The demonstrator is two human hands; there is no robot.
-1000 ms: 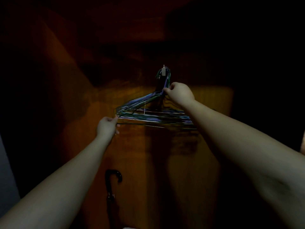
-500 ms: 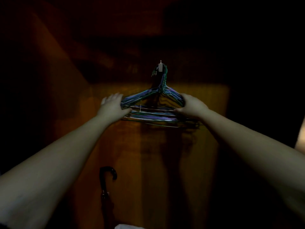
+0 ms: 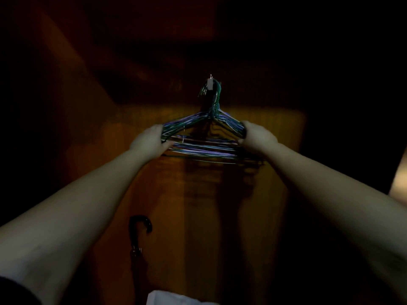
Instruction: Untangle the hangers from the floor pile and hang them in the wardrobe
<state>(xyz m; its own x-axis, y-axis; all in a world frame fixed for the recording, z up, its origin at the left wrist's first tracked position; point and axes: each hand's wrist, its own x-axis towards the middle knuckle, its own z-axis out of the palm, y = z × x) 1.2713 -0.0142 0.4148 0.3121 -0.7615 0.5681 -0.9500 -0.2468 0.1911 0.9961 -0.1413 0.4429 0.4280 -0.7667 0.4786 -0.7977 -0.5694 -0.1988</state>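
- A bundle of thin wire hangers [image 3: 199, 137], purple, green and pale, is seen hanging inside a dim wooden wardrobe [image 3: 220, 205].
- The hooks of the bundle are gathered over a small pale hook fitting [image 3: 210, 83] high on the back panel.
- The left end of the bundle is held by the left hand [image 3: 148, 140]; its grip is clamped on the wires, with the fingers over the sloping shoulders and the thumb pressed along the lower bars.
- The right end is held by the right hand [image 3: 256, 134]; its grip is likewise closed around the wires where shoulders and bars meet.
- Both bare forearms are stretched forward and upward from the lower corners of the view.
- A shadow of the hangers is thrown on the panel just below the bundle.
- A dark curved umbrella handle [image 3: 138, 225] is seen low in the wardrobe, well below the left hand.
- Something white [image 3: 176, 299] is partly shown at the bottom edge; what it is cannot be told.
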